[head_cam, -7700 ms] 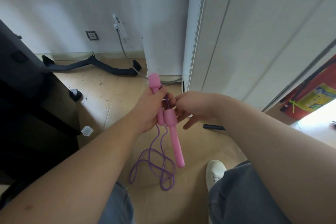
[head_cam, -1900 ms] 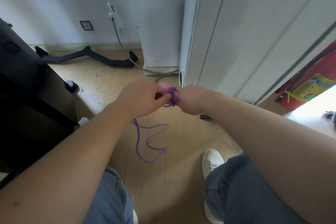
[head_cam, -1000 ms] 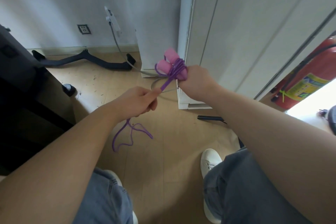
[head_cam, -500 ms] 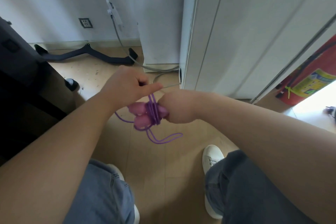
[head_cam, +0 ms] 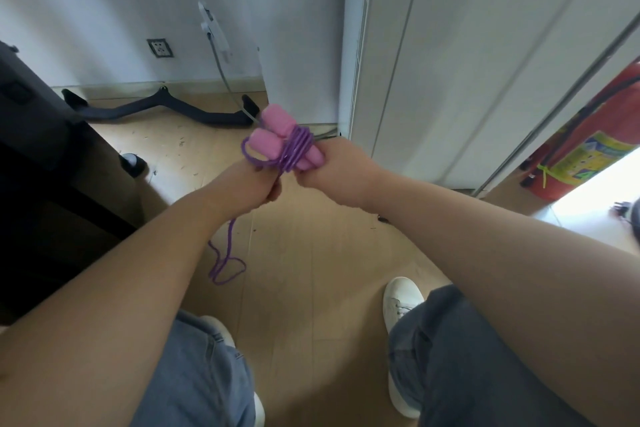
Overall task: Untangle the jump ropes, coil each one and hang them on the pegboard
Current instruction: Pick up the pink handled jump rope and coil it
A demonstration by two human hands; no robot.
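Note:
A jump rope with two pink handles (head_cam: 273,133) and a purple cord (head_cam: 296,149) is held in front of me. The handles lie side by side, with several turns of cord wound tightly around them. My right hand (head_cam: 332,166) grips the lower ends of both handles. My left hand (head_cam: 249,184) pinches the cord just below the bundle. The loose tail of the cord (head_cam: 225,263) hangs from my left hand in a small loop above the floor. No pegboard is in view.
A dark cabinet (head_cam: 41,163) stands at the left. A black curved bar (head_cam: 156,111) lies by the wall. White cabinet panels (head_cam: 450,62) rise ahead on the right, with a red fire extinguisher (head_cam: 588,146) beyond. My white shoes (head_cam: 401,298) stand on the wooden floor.
The bundle has swung up from below my hands, so the handle ends now point up and away. More cord is wound on, and the hanging tail is shorter than before.

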